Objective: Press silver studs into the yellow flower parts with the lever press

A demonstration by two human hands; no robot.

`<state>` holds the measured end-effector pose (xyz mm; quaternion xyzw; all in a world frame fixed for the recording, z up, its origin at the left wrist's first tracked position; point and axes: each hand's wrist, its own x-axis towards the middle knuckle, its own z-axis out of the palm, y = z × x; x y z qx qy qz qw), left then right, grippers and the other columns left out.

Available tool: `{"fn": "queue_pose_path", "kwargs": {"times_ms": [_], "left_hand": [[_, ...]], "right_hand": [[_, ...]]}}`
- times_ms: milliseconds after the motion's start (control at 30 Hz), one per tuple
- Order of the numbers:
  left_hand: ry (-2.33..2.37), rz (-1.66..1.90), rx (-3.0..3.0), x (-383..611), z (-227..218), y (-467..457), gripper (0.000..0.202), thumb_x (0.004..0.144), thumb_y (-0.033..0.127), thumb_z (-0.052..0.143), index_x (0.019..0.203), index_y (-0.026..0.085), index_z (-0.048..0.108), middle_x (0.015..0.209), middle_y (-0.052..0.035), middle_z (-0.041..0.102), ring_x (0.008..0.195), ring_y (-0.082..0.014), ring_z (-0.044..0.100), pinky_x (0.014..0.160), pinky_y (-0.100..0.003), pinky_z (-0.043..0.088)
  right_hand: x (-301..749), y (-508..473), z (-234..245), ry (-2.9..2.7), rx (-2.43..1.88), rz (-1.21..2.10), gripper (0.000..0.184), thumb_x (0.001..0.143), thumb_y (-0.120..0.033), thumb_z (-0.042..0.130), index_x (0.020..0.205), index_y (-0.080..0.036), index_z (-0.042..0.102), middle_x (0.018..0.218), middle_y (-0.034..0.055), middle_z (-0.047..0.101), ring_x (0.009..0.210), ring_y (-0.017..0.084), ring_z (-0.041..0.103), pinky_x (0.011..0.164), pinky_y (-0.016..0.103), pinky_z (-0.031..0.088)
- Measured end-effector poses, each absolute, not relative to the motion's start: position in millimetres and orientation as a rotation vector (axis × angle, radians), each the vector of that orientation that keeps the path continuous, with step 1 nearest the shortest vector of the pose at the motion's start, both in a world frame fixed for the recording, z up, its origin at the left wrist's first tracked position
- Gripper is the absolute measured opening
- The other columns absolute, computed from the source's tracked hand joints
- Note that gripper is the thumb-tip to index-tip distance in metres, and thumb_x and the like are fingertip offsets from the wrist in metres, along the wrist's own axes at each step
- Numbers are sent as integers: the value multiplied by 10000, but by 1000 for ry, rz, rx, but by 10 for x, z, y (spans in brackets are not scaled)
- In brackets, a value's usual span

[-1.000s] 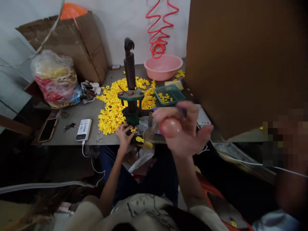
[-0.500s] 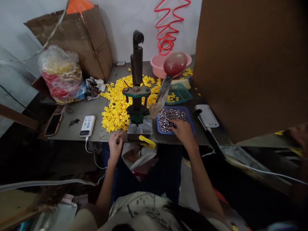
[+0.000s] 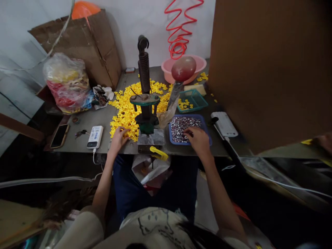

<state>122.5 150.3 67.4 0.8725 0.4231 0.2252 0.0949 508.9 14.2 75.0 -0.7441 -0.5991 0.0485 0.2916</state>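
Two hands flank the press (image 3: pixel 146 120): yellow pieces (image 3: pixel 126 116) lie just ahead of the left hand's (image 3: pixel 119 139) half-curled fingers, while the right hand's (image 3: pixel 198 139) lightly bent fingers meet shiny bits (image 3: pixel 178 127) in the blue tray (image 3: pixel 205 125). Whether either grips anything, I cannot tell.

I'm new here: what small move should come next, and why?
Perhaps draw one piece from the yellow pile with the left hand: it is at the pile's edge, while the right hand is at the shiny parts in the blue tray.
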Motion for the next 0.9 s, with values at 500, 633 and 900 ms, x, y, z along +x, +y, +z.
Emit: {"fn": "queue_pose_path", "kwargs": {"times_ms": [500, 633, 900], "left_hand": [[1227, 972, 2446, 1327, 806, 1536, 234, 892, 336, 617, 1072, 190, 649, 1138, -95, 619, 1087, -242, 595, 964, -380, 480], [1287, 1116, 2344, 1385, 856, 1580, 218, 893, 326, 609, 1061, 192, 648, 1066, -85, 628, 990, -222, 607, 829, -328, 506], [1272, 1284, 2051, 1523, 759, 1609, 267, 811, 284, 658, 1057, 189, 617, 1033, -69, 654, 871, -184, 627, 768, -306, 514]], "right_hand": [[5184, 140, 756, -1660, -2081, 33, 106, 882, -186, 564, 904, -192, 667, 952, 96, 683, 932, 246, 599, 758, 328, 424], [5151, 148, 772, -1627, -2100, 3, 106, 891, -189, 546, 892, -198, 652, 954, 91, 683, 944, 241, 599, 741, 316, 420], [5125, 135, 746, -1490, -2069, 54, 173, 877, -211, 532, 979, -200, 672, 972, 100, 702, 945, 249, 613, 763, 336, 442]]}}
